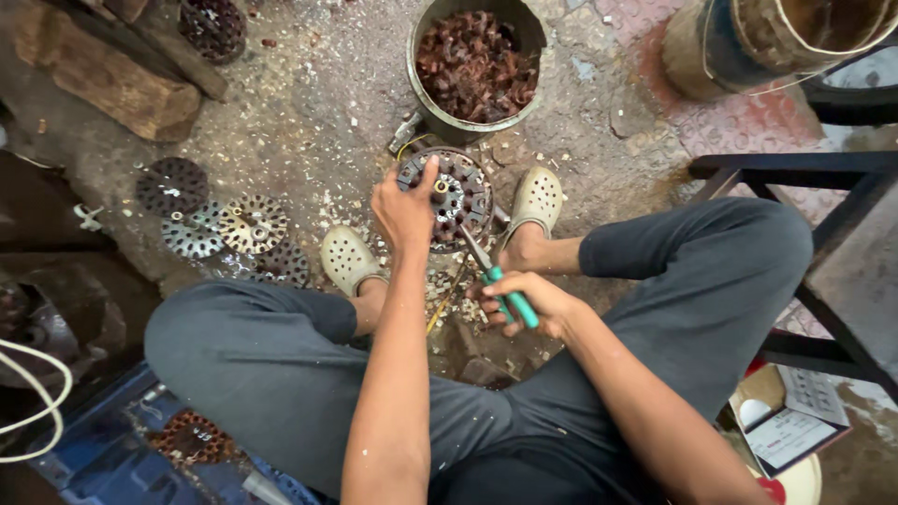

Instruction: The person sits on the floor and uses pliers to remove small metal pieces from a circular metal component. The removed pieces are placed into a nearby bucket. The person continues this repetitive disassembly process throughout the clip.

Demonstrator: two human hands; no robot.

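Note:
My left hand [404, 208] rests on a round slotted metal disc [463, 192] lying on the ground between my feet, fingers pressing its left side. My right hand [528, 304] is shut on the green handles of a pair of pliers [494, 279], whose metal jaws point up toward the disc's lower edge. The disc holds dark reddish windings in its slots. Small chips and bits of debris lie around it.
A metal bucket [426, 89] of reddish scrap pieces stands just beyond the disc. Several similar discs [224, 224] lie at left, near wooden blocks [112, 84]. A dark metal frame [823, 234] stands at right. A blue crate [140, 449] sits at lower left.

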